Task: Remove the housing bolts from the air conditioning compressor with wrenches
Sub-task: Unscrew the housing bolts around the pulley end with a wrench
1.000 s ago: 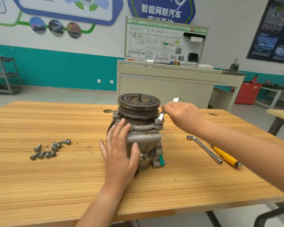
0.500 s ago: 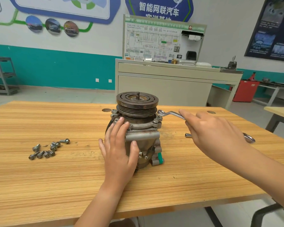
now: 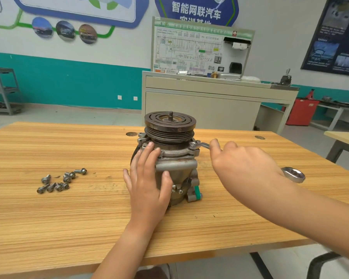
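Compressor (image 3: 176, 158) stands upright mid-surface (image 3: 69, 228), pulley on top. My left hand (image 3: 147, 184) is flat against its near side, fingers straight and spread, thumb on the housing front, bracing rather than gripping. My right hand (image 3: 244, 168) is closed over the shank of one wrench (image 3: 293, 174). Its far end sits at a flange bolt (image 3: 192, 145) on the right of the housing, and the ring end sticks out past my wrist. The right hand and forearm block the shank and the surface behind them.

Around:
- Loose bolts (image 3: 58, 182) in a cluster well left of the compressor. I count about eight; some overlap, so not exact.
- One beige cabinet (image 3: 201, 105) behind the surface, wiring-diagram board (image 3: 191, 51) on top.
- One grey shelf rack (image 3: 4, 89) far left, one red bin (image 3: 301, 111) far right.
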Demonstrator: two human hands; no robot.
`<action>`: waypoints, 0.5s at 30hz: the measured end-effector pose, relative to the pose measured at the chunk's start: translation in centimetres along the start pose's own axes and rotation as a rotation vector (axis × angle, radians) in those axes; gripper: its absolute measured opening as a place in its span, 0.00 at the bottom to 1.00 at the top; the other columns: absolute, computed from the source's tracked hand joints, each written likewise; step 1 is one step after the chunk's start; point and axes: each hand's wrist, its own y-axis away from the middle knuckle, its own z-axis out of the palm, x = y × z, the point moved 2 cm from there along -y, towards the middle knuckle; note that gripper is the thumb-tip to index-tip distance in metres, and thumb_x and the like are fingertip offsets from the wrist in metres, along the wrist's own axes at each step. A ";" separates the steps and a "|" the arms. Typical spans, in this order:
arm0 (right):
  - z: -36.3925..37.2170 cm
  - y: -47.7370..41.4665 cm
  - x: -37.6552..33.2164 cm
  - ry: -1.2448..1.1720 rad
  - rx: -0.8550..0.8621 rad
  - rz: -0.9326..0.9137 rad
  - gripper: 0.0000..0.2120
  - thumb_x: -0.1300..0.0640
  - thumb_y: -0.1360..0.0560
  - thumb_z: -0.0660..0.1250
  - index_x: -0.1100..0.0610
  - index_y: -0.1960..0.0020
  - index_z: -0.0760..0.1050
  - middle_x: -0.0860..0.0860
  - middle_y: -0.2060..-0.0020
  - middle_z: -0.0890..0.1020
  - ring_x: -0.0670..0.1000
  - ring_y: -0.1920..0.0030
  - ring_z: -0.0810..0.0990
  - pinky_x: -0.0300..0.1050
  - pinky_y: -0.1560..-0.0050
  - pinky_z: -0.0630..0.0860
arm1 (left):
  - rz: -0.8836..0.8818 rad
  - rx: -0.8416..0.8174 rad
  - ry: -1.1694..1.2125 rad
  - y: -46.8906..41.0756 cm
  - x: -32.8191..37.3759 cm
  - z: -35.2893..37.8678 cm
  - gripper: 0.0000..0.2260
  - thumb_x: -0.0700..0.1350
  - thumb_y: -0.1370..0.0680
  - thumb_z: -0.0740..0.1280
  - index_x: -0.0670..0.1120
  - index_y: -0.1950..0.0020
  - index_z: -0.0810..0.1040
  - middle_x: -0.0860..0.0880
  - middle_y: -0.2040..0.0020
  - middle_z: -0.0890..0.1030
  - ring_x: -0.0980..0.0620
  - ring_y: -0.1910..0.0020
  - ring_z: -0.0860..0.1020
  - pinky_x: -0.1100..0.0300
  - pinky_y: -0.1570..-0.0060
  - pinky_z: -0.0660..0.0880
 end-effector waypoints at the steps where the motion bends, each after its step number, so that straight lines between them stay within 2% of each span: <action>1: 0.4 -0.1 0.6 0.016 0.017 -0.008 0.30 0.68 0.25 0.53 0.63 0.26 0.45 0.54 0.58 0.72 0.50 0.67 0.70 0.42 0.78 0.55 | 0.000 0.000 0.003 0.0 0.0 0.0 0.20 0.50 0.25 0.55 0.56 0.33 0.62 0.55 0.29 0.63 0.50 0.28 0.60 0.28 0.37 0.58; 3: 1.3 -1.0 2.3 0.065 0.048 -0.026 0.29 0.66 0.23 0.54 0.58 0.26 0.46 0.51 0.67 0.64 0.49 0.73 0.62 0.42 0.78 0.55 | 0.002 -0.001 0.005 -0.1 0.0 0.1 0.20 0.50 0.25 0.56 0.56 0.33 0.62 0.55 0.29 0.63 0.49 0.28 0.60 0.29 0.36 0.57; 5: 2.3 -2.5 4.3 0.094 0.093 -0.068 0.25 0.63 0.22 0.56 0.54 0.28 0.52 0.49 0.67 0.63 0.48 0.73 0.61 0.41 0.77 0.54 | 0.021 -0.007 0.021 0.0 -0.2 0.2 0.20 0.49 0.24 0.56 0.55 0.32 0.62 0.54 0.29 0.63 0.48 0.27 0.60 0.37 0.30 0.57; 6: 3.0 -3.3 5.1 0.099 0.108 -0.084 0.23 0.62 0.22 0.56 0.53 0.30 0.56 0.48 0.66 0.65 0.49 0.71 0.64 0.41 0.77 0.55 | 0.035 -0.011 0.035 0.0 -0.2 0.2 0.20 0.49 0.24 0.56 0.55 0.32 0.62 0.54 0.29 0.63 0.47 0.27 0.60 0.45 0.28 0.56; 8: 4.4 -5.5 5.6 0.050 0.146 -0.111 0.17 0.63 0.22 0.55 0.54 0.34 0.62 0.49 0.61 0.73 0.51 0.64 0.74 0.43 0.73 0.67 | 0.049 -0.020 0.048 -0.1 -0.3 0.2 0.20 0.48 0.24 0.56 0.54 0.32 0.63 0.53 0.29 0.63 0.46 0.27 0.59 0.61 0.28 0.53; 10: 5.7 -7.5 4.7 -0.043 0.204 -0.128 0.14 0.66 0.22 0.56 0.58 0.39 0.69 0.52 0.56 0.79 0.53 0.59 0.79 0.47 0.65 0.76 | 0.052 -0.030 0.048 -0.1 -0.4 0.1 0.20 0.48 0.24 0.56 0.54 0.31 0.62 0.53 0.28 0.63 0.46 0.27 0.59 0.66 0.28 0.51; 11: 6.2 -8.1 4.0 -0.110 0.278 -0.133 0.12 0.68 0.24 0.59 0.62 0.43 0.73 0.54 0.58 0.81 0.55 0.61 0.80 0.49 0.67 0.77 | 0.051 -0.037 0.044 -0.1 -0.4 0.0 0.20 0.49 0.24 0.56 0.54 0.31 0.62 0.54 0.28 0.62 0.47 0.27 0.59 0.63 0.28 0.52; 13: 6.6 -8.7 3.0 -0.302 0.469 -0.144 0.07 0.72 0.31 0.68 0.66 0.54 0.79 0.57 0.68 0.81 0.57 0.71 0.80 0.47 0.77 0.75 | 0.045 -0.047 0.015 0.0 -0.5 -0.2 0.20 0.50 0.24 0.56 0.55 0.31 0.61 0.55 0.28 0.62 0.49 0.27 0.58 0.49 0.27 0.55; 15: 6.9 -8.6 2.6 -0.393 0.559 -0.124 0.05 0.71 0.32 0.69 0.67 0.57 0.80 0.59 0.69 0.82 0.58 0.71 0.80 0.49 0.77 0.76 | 0.025 -0.047 -0.016 -0.1 -0.4 -0.3 0.21 0.50 0.24 0.55 0.56 0.31 0.61 0.56 0.28 0.62 0.50 0.27 0.59 0.34 0.31 0.56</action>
